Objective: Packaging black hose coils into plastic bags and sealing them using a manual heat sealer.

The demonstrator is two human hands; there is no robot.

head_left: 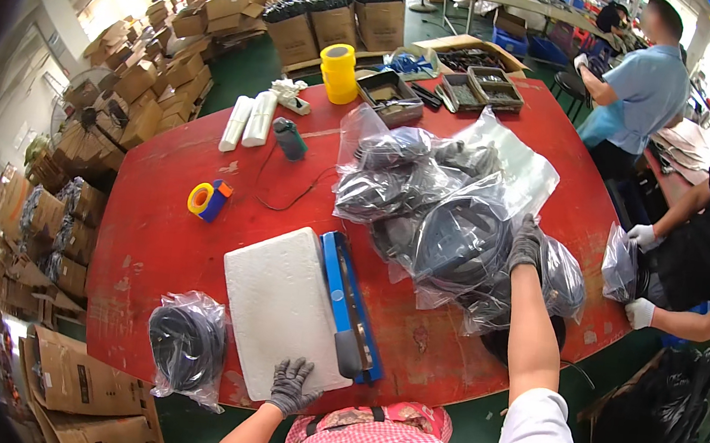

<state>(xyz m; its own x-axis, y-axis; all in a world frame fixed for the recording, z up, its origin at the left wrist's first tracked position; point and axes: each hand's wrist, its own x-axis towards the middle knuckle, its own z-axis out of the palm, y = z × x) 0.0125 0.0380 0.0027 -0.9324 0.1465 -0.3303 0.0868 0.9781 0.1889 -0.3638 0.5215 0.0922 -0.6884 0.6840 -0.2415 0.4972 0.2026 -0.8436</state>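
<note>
A white foam pad (277, 308) lies flat near the table's front edge; clear bags of coiled black cable (465, 242) (loosely heaped) lie right of it.

Red table (163, 236) with bagged cables (450, 223), white pad (277, 308)

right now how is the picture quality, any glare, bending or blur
Head view: fisheye bends the red table edges toward the rim, with dark corners; windows at upper left and far right blow out white; glare glints on the clear bags under the right hand; left hand on the white pad is sharp.
</note>
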